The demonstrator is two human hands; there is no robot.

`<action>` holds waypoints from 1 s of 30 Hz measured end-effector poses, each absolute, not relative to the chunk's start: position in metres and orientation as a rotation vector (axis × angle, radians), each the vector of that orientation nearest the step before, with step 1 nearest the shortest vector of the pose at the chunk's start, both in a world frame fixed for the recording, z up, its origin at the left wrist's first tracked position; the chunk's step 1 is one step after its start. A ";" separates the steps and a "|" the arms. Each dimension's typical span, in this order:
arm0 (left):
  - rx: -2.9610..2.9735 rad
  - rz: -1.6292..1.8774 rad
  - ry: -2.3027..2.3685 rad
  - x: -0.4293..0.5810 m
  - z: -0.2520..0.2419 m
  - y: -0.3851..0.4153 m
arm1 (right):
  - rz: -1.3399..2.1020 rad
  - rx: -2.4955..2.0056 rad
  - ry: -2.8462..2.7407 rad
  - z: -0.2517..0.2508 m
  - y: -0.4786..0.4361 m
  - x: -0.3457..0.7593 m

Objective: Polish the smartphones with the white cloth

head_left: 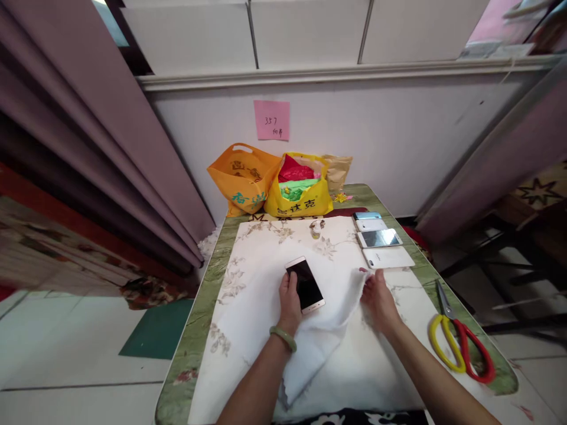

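Observation:
My left hand, with a green bangle at the wrist, grips a gold-and-white smartphone by its left edge, dark screen facing up. Beneath the phone spreads a white cloth, partly bunched toward me. The cloth's right edge is raised, pinched between the fingers of my right hand. Just beyond that hand, several other phones lie in a column, among them a white phone lying back up and a phone with its screen up.
Scissors with yellow and red handles lie at the table's right edge. An orange bag, a yellow bag with coloured cloths and a tan pouch stand at the back. A floral sheet covers the green table.

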State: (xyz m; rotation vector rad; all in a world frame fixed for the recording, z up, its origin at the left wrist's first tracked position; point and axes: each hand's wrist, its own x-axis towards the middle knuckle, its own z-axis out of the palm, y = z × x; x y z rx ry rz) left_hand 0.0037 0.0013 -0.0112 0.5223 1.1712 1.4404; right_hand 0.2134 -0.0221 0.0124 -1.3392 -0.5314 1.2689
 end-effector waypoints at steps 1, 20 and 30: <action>0.536 1.439 1.158 0.004 -0.013 0.002 | 1.242 -1.424 -0.575 0.014 -0.025 0.218; 0.533 1.252 0.886 0.004 -0.001 -0.002 | 0.939 -1.617 -1.064 0.032 -0.017 0.194; 0.728 1.256 0.937 -0.002 -0.002 -0.007 | 1.005 -1.453 -1.067 0.021 -0.006 0.129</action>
